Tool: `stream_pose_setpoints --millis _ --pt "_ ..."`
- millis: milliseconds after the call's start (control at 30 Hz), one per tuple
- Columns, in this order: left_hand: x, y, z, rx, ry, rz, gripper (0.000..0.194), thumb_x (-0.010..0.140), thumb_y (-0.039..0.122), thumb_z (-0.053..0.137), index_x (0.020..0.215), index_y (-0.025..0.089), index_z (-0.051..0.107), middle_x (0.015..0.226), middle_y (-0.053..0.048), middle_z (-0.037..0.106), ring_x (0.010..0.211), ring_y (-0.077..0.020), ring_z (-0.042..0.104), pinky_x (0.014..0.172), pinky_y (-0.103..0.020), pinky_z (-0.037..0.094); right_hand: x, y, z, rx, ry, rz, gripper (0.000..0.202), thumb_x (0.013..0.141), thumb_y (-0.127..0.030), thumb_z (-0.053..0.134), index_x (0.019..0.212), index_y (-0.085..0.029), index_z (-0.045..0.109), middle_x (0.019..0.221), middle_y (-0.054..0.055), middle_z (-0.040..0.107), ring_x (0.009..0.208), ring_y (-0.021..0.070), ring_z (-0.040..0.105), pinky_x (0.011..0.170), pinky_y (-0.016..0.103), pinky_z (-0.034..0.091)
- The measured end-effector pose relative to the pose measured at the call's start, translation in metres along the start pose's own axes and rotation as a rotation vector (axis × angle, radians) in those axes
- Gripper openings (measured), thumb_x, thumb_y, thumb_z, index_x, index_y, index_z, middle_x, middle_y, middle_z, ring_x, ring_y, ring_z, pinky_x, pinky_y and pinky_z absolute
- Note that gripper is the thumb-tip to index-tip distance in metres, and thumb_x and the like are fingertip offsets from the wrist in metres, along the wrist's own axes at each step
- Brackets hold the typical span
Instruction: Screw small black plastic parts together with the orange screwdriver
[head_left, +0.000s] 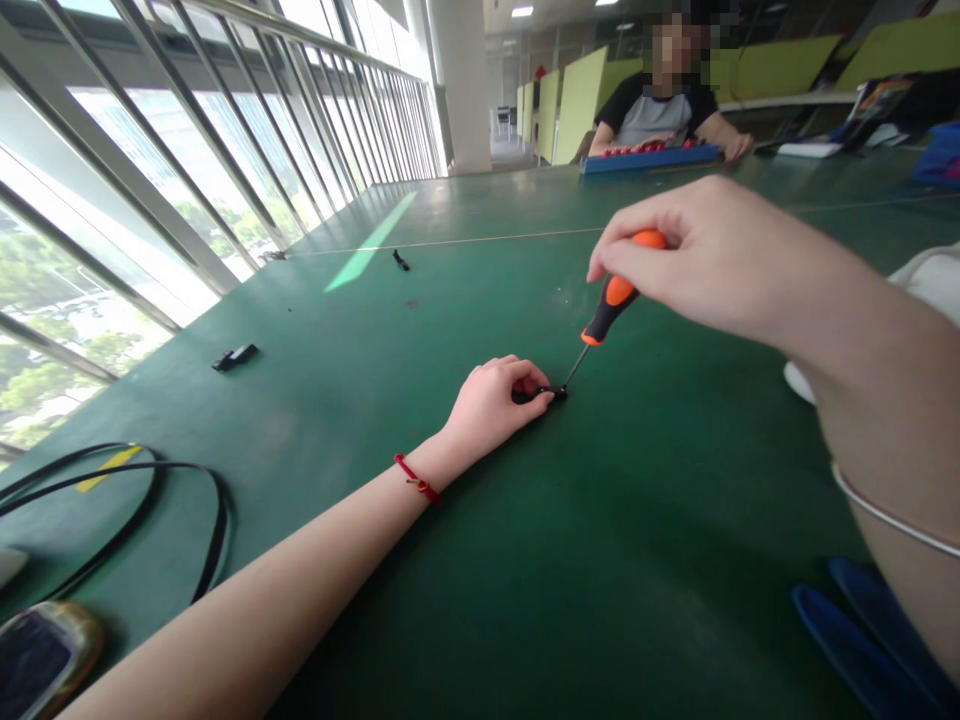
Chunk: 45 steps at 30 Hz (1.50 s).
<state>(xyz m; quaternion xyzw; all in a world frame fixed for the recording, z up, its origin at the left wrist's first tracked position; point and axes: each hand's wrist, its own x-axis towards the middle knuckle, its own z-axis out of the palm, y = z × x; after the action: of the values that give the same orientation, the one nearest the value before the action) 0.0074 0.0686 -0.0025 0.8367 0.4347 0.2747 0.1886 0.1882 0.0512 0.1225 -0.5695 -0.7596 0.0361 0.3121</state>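
My right hand (697, 245) is closed round the orange and black handle of a screwdriver (611, 305), which slants down and to the left. The tip of its thin shaft meets the end of a small black part (557, 392) on the table. My left hand (501, 395), with a red cord bracelet at the wrist, pinches that part between thumb and fingers and rests on the green surface. Much of the black part is hidden by my left fingers, so its exact kind does not show.
On the green table (420, 600), small black pieces (235, 357) lie to the left and farther back. A looped black strap (221, 510) and a device with a dark screen (45, 655) sit at lower left. Blue handles (862, 620) are at lower right. Opposite, a person sits behind a blue tray (652, 158).
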Motion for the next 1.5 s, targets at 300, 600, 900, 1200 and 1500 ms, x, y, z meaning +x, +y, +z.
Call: stream_pose_setpoints --millis 300,600,900,1200,1500 --pt "0.0004 -0.0006 0.0005 -0.002 -0.001 0.010 0.014 0.077 0.029 0.058 0.082 0.018 0.066 0.077 -0.001 0.060 0.072 -0.0141 0.055 0.066 -0.025 0.045 -0.0001 -0.0017 0.0004 -0.050 -0.011 0.062 0.028 0.082 -0.036 0.053 0.058 -0.021 0.054 0.044 -0.004 0.032 0.042 0.0081 0.025 0.048 0.030 0.022" --pt "0.0005 0.0004 -0.0001 0.003 -0.007 -0.006 0.014 0.077 0.029 0.058 0.081 0.018 0.066 0.078 -0.002 0.060 0.072 -0.0146 0.056 0.067 -0.026 0.045 0.0011 -0.0003 0.0011 -0.035 -0.010 0.065 0.030 0.082 -0.037 0.051 0.057 -0.022 0.056 0.042 -0.004 0.031 0.040 0.0081 0.024 0.047 0.029 0.021" --pt "0.0003 -0.0013 0.0007 0.002 0.006 0.012 0.013 0.077 0.028 0.059 0.082 0.018 0.066 0.077 -0.001 0.060 0.072 -0.0142 0.055 0.065 -0.025 0.045 0.0006 0.0007 0.0021 -0.067 -0.028 0.102 0.035 0.083 -0.045 0.048 0.058 -0.022 0.057 0.042 -0.003 0.032 0.037 0.0088 0.025 0.044 0.030 0.020" --pt "-0.0003 -0.0002 0.0002 -0.008 0.000 0.010 0.013 0.076 0.027 0.059 0.084 0.019 0.066 0.078 -0.001 0.060 0.072 -0.0140 0.055 0.066 -0.025 0.045 0.0011 -0.0001 0.0004 -0.071 -0.019 0.098 0.040 0.083 -0.049 0.047 0.056 -0.021 0.057 0.040 -0.004 0.030 0.036 0.0069 0.022 0.043 0.028 0.019" --pt "-0.0004 0.0031 -0.0005 -0.010 0.028 -0.015 0.012 0.076 0.023 0.057 0.082 0.017 0.066 0.077 -0.002 0.058 0.071 -0.0140 0.054 0.065 -0.026 0.044 -0.0003 -0.0028 0.0026 -0.061 -0.042 0.040 0.037 0.082 -0.050 0.047 0.062 -0.021 0.057 0.046 -0.002 0.034 0.044 0.0100 0.035 0.049 0.028 0.027"
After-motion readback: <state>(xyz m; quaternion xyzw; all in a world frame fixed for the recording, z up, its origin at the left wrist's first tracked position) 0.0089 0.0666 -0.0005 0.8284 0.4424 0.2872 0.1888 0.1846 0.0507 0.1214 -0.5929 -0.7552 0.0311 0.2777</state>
